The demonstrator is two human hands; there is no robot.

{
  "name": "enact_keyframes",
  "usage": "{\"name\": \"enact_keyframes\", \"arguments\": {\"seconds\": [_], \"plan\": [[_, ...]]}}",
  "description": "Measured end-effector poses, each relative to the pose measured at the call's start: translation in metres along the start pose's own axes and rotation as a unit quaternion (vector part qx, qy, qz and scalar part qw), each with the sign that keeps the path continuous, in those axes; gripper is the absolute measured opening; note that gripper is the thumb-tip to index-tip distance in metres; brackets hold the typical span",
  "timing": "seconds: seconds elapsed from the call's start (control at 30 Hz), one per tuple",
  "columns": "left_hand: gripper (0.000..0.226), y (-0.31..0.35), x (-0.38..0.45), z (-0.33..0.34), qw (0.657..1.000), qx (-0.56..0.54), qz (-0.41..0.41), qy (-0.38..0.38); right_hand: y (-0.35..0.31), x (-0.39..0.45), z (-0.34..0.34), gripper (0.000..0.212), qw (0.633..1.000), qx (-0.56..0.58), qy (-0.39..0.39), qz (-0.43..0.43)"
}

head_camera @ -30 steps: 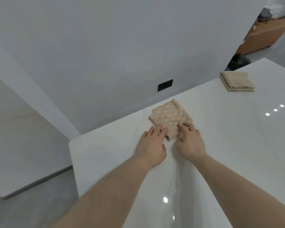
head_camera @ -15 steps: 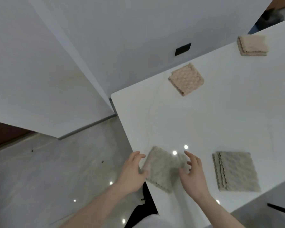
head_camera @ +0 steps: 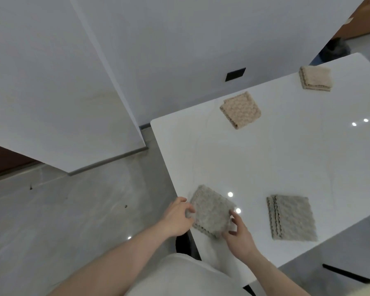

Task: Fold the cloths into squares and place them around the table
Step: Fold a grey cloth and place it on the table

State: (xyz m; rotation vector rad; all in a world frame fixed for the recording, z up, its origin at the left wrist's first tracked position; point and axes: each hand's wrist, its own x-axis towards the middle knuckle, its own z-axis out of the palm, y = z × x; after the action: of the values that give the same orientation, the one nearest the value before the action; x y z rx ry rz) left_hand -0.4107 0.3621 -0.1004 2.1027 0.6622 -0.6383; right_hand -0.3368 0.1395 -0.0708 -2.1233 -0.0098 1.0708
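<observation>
Head view is pointed down at a glossy white table (head_camera: 265,159), with small ceiling-light reflections scattered across the top. Pale grey walls are seen behind it, a dark rectangular wall plate (head_camera: 235,74) is set low on the wall past the table's far edge, and a shiny grey floor (head_camera: 73,210) is spread out to the left.

A grey folded cloth (head_camera: 210,211) is held at the near left edge of the table. Its left side is pinched by the left hand (head_camera: 176,217), fingers curled onto it, and its right side is gripped by the right hand (head_camera: 238,232), with the thumb on top. The folded layers are stacked at its near edge.

A second grey cloth (head_camera: 292,217) is laid flat by the near edge, just right of the hands. A beige folded cloth (head_camera: 240,110) is sat near the far left corner, and another beige cloth (head_camera: 315,78) is placed further along the far edge.

No brands, labels or readable writing can be made out on anything.
</observation>
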Motion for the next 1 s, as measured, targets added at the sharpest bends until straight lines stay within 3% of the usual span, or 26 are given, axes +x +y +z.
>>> {"name": "enact_keyframes", "arguments": {"seconds": [0.2, 0.43, 0.67, 0.8, 1.0], "plan": [[0.033, -0.005, -0.001, 0.007, 1.0, 0.011, -0.013, -0.023, 0.005, -0.008, 0.0, 0.067, 0.999, -0.036, -0.018, -0.004], [0.045, 0.006, -0.018, 0.021, 1.0, 0.017, -0.016, 0.005, 0.001, 0.001, 0.002, 0.064, 0.978, -0.189, -0.086, -0.038], [0.041, 0.013, -0.022, 0.027, 0.999, -0.022, -0.028, 0.013, -0.001, 0.014, -0.008, 0.071, 0.986, -0.129, -0.105, -0.025], [0.019, 0.015, -0.027, 0.023, 0.998, -0.039, -0.03, 0.033, -0.016, 0.019, -0.005, 0.068, 0.99, -0.1, -0.086, -0.054], [0.058, 0.004, -0.04, 0.025, 0.998, -0.041, -0.036, 0.037, -0.008, 0.018, 0.006, 0.068, 0.976, -0.185, -0.064, -0.098]]}}
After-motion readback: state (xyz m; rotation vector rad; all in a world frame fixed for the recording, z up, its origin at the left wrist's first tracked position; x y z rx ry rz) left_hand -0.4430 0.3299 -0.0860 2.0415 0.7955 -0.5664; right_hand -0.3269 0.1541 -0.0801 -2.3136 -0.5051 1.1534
